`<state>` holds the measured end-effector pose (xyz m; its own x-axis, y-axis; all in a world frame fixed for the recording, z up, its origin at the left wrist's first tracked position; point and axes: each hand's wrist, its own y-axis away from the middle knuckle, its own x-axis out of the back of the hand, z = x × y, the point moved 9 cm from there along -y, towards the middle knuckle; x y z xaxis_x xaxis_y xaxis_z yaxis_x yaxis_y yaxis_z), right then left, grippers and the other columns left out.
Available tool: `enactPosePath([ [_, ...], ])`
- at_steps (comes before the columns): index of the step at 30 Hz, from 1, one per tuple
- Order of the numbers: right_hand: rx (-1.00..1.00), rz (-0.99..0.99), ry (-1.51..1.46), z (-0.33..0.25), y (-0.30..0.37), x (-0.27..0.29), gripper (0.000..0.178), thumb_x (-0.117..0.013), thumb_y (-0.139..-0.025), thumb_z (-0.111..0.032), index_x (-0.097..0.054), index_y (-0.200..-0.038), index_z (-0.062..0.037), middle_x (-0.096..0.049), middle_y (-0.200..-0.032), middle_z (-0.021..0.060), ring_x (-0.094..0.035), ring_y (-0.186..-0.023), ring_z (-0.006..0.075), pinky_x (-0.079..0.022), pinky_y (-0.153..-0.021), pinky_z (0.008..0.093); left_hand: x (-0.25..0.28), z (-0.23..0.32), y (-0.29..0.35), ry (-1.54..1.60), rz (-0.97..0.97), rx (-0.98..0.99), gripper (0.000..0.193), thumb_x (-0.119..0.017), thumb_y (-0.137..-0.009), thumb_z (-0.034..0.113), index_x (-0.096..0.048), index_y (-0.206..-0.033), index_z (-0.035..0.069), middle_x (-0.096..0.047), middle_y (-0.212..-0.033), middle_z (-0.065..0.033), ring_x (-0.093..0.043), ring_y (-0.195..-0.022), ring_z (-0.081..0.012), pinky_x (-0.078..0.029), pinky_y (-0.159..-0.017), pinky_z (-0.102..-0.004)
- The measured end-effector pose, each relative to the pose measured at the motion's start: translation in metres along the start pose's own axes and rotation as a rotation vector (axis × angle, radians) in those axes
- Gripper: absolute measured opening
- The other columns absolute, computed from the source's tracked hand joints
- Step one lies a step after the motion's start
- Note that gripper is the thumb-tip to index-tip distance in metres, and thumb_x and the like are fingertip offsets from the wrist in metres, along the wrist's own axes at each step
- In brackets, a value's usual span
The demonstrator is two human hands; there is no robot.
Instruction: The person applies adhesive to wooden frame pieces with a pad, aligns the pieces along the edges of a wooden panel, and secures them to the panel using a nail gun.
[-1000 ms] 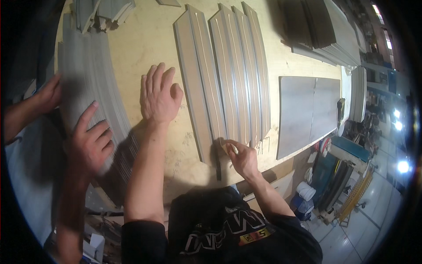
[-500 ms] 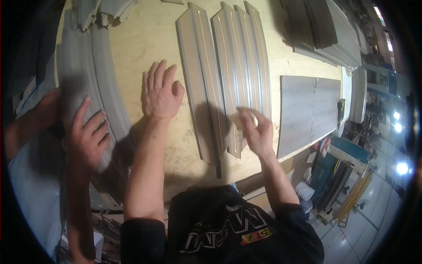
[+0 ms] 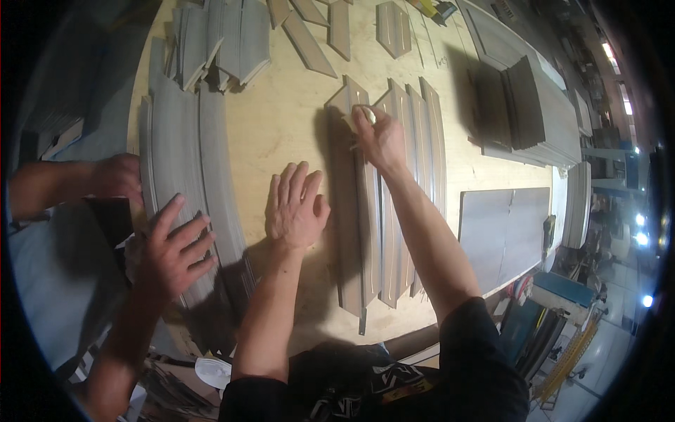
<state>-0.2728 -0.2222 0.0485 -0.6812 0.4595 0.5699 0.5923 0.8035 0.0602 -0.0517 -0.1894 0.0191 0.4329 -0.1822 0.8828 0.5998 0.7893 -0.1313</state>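
Note:
Long, pointed brown strips [image 3: 346, 260] with grey edges lie side by side at the middle of the table. Thin pale beads, like glue, run along several of them. Over the far end of the left strips, my right hand [image 3: 383, 141] is closed round a pale glue bottle [image 3: 368, 114], mostly hidden by the fingers. My left hand [image 3: 299, 207] rests palm down on the bare wood just left of the strips, fingers stretched out and holding nothing.
At left, a co-worker's hand [image 3: 179, 253] hovers by a stack of long grey strips [image 3: 179, 162]. Shorter brown pieces [image 3: 309, 46] lie at the far side. Grey panels are stacked [image 3: 538, 105] far right, with a flat grey panel [image 3: 503, 228] nearer.
My right hand has moved from the strips' near end to their far end, still holding the bottle. My left hand stays flat beside them. The view has shifted, showing more of the far table.

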Motion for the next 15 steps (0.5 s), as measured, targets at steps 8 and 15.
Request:
enactPosePath([
  [8, 0.132, 0.079, 0.212, -0.001, -0.045, -0.012, 0.037, -0.064, -0.098, -0.042, -0.077, -0.111, -0.0094, -0.065, -0.066, 0.0194, -0.066, -0.060, 0.0316, -0.051, -0.063, 0.0423, -0.003, -0.004, -0.003, 0.021, -0.015, 0.015, 0.052, -0.067, -0.089, 0.026, -0.059, -0.139, 0.015, -0.045, -0.153, -0.0082, -0.037, -0.147, -0.0281, -0.025, -0.125, -0.0506],
  [15, 0.009, 0.012, 0.239, 0.006, -0.020, -0.010, 0.033, -0.065, -0.098, -0.036, -0.076, -0.112, -0.0083, -0.067, -0.069, 0.0193, -0.069, -0.063, 0.0318, -0.053, -0.063, 0.0413, -0.001, -0.004, -0.002, 0.014, -0.002, 0.021, 0.050, -0.068, -0.088, 0.027, -0.060, -0.137, 0.015, -0.047, -0.152, -0.0089, -0.037, -0.146, -0.0288, -0.027, -0.125, -0.0509],
])
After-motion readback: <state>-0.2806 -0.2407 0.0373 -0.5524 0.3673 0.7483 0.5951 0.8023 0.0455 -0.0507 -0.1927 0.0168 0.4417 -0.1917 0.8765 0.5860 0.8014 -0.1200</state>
